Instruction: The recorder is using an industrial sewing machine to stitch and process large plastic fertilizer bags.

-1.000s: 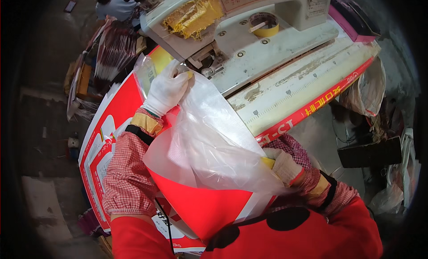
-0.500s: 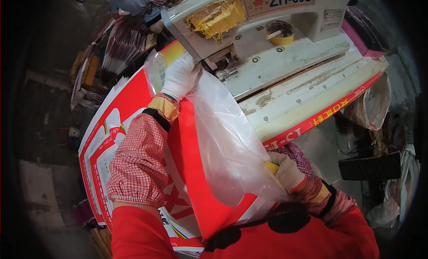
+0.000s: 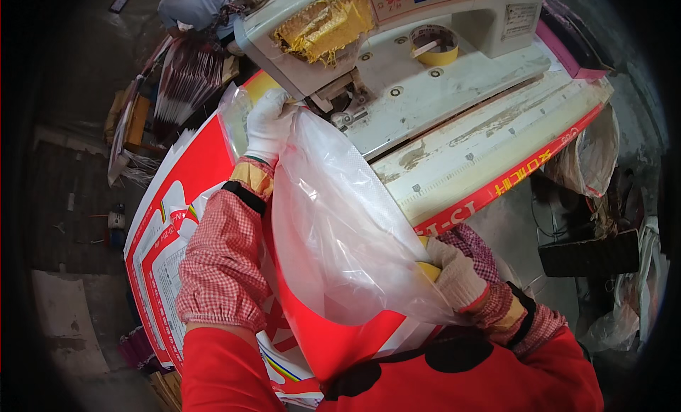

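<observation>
Between my hands a red and white woven sack (image 3: 312,334) is spread at its mouth, with a clear plastic liner (image 3: 347,249) showing inside. My left hand (image 3: 267,124), in a white glove, pinches the far edge of the mouth beside the needle area of a pale industrial sewing machine (image 3: 440,78). At the near right, my right hand (image 3: 454,271), gloved with yellow at the fingertips, is closed on the sack's other edge. Beneath my left forearm lie more printed red and white sacks (image 3: 159,270).
A yellow tape roll (image 3: 434,46) sits on the machine bed. A ruled white work surface (image 3: 496,142) extends right, with a pink box (image 3: 571,39) at its far end. Bundled sacks (image 3: 188,78) stand far left near another person (image 3: 195,11). A dark block (image 3: 589,254) is at right.
The sack's mouth has opened wider, showing more of the liner. My left hand has shifted slightly left and keeps its hold, while my right hand stays nearly in place.
</observation>
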